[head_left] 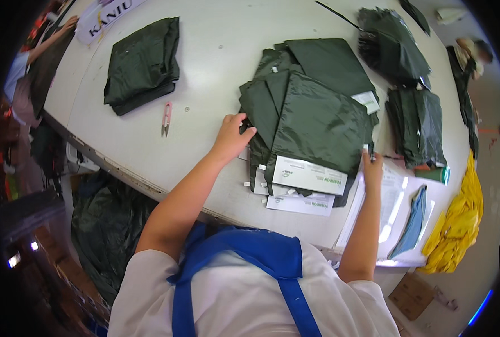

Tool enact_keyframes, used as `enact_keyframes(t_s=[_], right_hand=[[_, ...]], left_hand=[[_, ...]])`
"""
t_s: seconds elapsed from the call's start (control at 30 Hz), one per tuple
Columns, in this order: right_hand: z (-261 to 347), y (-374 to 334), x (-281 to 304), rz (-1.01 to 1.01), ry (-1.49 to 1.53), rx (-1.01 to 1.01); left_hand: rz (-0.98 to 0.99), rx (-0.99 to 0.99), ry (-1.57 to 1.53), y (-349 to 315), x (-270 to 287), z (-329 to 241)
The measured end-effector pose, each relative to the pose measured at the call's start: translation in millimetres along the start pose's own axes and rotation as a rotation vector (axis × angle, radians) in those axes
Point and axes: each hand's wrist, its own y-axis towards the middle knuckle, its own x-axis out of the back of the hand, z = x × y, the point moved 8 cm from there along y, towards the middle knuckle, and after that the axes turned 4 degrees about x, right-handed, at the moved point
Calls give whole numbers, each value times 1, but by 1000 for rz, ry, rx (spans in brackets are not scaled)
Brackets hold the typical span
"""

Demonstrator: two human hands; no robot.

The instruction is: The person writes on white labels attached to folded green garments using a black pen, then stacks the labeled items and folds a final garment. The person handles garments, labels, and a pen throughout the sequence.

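A loose pile of dark green fabric pouches [323, 121] lies on the white table, several with white printed cards along their lower edges. At the pile's left edge, my left hand [232, 137] is curved with thumb and forefinger apart. Dark material shows in that gap, but I see no grip on it. My right hand [372, 167] is closed on the right edge of the green pouch on top, beside a small white tag; some of its fingers are hidden. A white card [309, 175] lies across the top pouch's lower edge.
Left of the pile are folded dark green fabric [143, 64] and pink-handled thread snips [166, 119]. Plastic-wrapped dark bundles [395, 48], a blue strip [412, 222] and yellow cloth [455, 219] are at the right. Other people stand at both far sides.
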Motion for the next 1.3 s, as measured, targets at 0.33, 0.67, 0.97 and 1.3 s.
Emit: enact_keyframes(t_s=[0.33, 0.67, 0.97, 1.3], right_hand=[[52, -122, 17, 34, 1179, -164], [183, -242, 1, 308, 1468, 57], [204, -240, 19, -24, 511, 709], [186, -221, -43, 501, 1219, 231]], left_hand=[[-237, -291, 65, -50, 27, -37], [870, -106, -411, -173, -17, -112], [745, -256, -427, -164, -2, -109], [847, -43, -219, -137, -13, -77]])
